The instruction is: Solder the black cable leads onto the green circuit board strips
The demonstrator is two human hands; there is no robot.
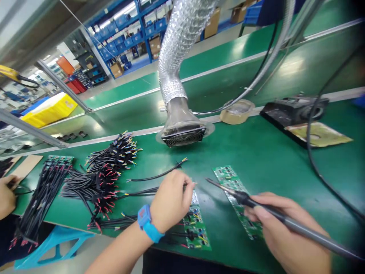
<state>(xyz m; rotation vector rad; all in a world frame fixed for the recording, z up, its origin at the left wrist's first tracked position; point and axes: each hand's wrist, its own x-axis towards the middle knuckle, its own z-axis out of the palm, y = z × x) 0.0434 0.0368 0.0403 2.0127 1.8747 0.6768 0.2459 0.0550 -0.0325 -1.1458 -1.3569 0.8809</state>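
My right hand [282, 228] grips a soldering iron [265, 207] like a pen. Its dark tip points left, apart from my left hand, above the far end of a green circuit board strip [228, 177]. My left hand [173, 196], with a blue watch on the wrist, has its fingers curled into a pinch over a second circuit board strip [199, 232]. What the pinch holds is hidden. Black cables [139, 193] run under or behind that hand. Cables with stripped colored ends lie across this board. A single loose cable [155, 177] lies just beyond.
Bundles of black cables [111, 156] with stripped ends lie to the left. A fume extractor nozzle [185, 129] hangs over the bench. A tape roll [237, 111] and a soldering stand with a yellow sponge [319, 134] sit behind. Another person's hand [7, 196] is at far left.
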